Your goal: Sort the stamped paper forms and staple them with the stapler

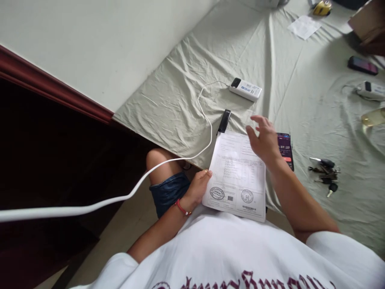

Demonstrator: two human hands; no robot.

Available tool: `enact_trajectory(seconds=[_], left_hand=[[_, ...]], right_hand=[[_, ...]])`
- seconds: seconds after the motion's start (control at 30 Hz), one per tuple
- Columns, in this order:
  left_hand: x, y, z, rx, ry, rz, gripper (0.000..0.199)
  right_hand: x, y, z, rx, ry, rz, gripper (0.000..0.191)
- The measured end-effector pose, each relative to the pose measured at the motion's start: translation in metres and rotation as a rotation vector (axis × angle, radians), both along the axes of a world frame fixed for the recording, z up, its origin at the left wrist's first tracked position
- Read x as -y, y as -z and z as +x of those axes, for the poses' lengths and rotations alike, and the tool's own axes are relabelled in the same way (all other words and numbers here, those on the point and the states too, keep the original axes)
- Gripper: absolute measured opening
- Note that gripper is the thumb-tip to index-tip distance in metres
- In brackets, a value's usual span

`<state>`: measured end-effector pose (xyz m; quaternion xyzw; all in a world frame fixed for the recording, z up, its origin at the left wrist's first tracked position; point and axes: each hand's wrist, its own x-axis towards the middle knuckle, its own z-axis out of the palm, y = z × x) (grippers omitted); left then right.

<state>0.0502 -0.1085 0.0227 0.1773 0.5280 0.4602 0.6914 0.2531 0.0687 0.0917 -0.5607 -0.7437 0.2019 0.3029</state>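
Note:
My left hand grips the left edge of a printed document, thumb on top and fingers underneath. The pages carry two round stamps, a small square code and a barcode near the lower edge. At the document's upper left corner lies a black stapler; I cannot tell whether its jaws are around the paper. Over the document's upper right part, my right hand is open and holds nothing, its thumb and fingers apart. A phone with a timer on its screen is partly hidden behind my right hand and forearm.
A white power bank with a white cable lies on the green cloth. To the right are keys, a second device, a dark phone and a bottle. A yellow tape measure lies farther back.

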Motion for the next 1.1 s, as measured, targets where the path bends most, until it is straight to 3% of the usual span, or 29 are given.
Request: enact_trajectory(seconds=[0.2, 0.43, 0.77, 1.1], left_hand=[[-0.001, 0.004, 0.0, 0.025, -0.033, 0.001, 0.056], [0.001, 0.003, -0.002, 0.058, -0.025, 0.003, 0.059], [0.003, 0.004, -0.002, 0.04, -0.049, -0.057, 0.062], [0.005, -0.009, -0.003, 0.093, -0.074, -0.176, 0.053]], right_hand=[[-0.067, 0.018, -0.074, 0.234, -0.109, -0.176, 0.065], [-0.087, 0.027, -0.123, 0.407, -0.099, -0.365, 0.068], [-0.081, 0.052, -0.127, 0.409, -0.108, -0.144, 0.045], [-0.085, 0.052, -0.125, 0.436, -0.139, -0.176, 0.05]])
